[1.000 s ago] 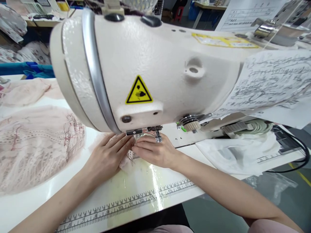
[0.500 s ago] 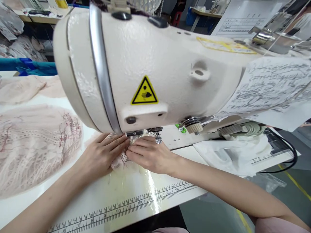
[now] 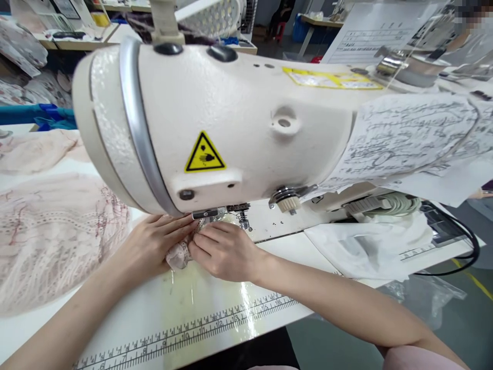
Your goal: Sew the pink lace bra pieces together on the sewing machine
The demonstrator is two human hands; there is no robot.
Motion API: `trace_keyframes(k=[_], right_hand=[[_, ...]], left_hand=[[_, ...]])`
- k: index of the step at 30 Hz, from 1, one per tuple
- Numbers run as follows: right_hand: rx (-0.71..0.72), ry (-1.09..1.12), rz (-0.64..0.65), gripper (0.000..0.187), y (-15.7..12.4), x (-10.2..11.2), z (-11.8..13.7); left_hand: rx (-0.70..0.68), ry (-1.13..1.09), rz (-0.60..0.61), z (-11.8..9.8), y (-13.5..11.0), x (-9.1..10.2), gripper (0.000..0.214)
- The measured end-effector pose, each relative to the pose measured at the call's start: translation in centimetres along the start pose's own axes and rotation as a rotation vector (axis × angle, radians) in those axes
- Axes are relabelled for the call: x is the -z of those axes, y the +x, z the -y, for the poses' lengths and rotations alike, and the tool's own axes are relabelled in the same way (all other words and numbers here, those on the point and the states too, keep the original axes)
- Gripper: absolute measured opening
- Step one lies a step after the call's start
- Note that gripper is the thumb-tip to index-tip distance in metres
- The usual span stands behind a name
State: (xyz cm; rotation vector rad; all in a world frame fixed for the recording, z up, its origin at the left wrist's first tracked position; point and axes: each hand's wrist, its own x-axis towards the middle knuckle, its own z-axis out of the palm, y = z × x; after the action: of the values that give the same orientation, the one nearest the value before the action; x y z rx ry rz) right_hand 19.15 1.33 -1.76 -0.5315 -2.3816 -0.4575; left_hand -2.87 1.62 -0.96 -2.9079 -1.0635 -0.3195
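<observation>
A cream sewing machine head (image 3: 215, 118) with a yellow warning sticker fills the middle of the view. Below its presser foot (image 3: 242, 218), both my hands meet on a small piece of pink lace fabric (image 3: 177, 255). My left hand (image 3: 152, 244) lies on the lace's left side with its fingers pressed together toward the needle area. My right hand (image 3: 221, 252) has its fingers curled and pinching the lace from the right. The needle itself is hidden by the machine head.
A pile of pink lace pieces (image 3: 54, 236) lies on the white table at the left. A printed ruler (image 3: 192, 334) runs along the table's front edge (image 3: 246, 329). White plastic bags (image 3: 370, 246) and a black cable (image 3: 468, 241) lie at the right. A patterned paper sheet (image 3: 416, 139) hangs off the machine.
Both hands have drawn slightly left and toward me with the lace bunched between them. The view has shifted a little.
</observation>
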Motion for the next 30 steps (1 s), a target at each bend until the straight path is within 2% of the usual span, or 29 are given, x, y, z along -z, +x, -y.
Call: trace_keyframes(k=[6, 18, 30], right_hand=[[-0.008, -0.017, 0.037, 0.017, -0.3, 0.2, -0.2], [-0.062, -0.010, 0.097, 0.022, -0.9, 0.8, -0.8], [-0.118, -0.043, 0.097, 0.022, -1.2, 1.0, -1.5]], left_hand=[[-0.018, 0.001, -0.061, -0.5, 0.6, 0.4, 0.053], [-0.030, 0.137, -0.103, -1.9, 1.0, 0.3, 0.049], [0.004, 0.227, -0.079, -2.8, 0.9, 0.0, 0.049]])
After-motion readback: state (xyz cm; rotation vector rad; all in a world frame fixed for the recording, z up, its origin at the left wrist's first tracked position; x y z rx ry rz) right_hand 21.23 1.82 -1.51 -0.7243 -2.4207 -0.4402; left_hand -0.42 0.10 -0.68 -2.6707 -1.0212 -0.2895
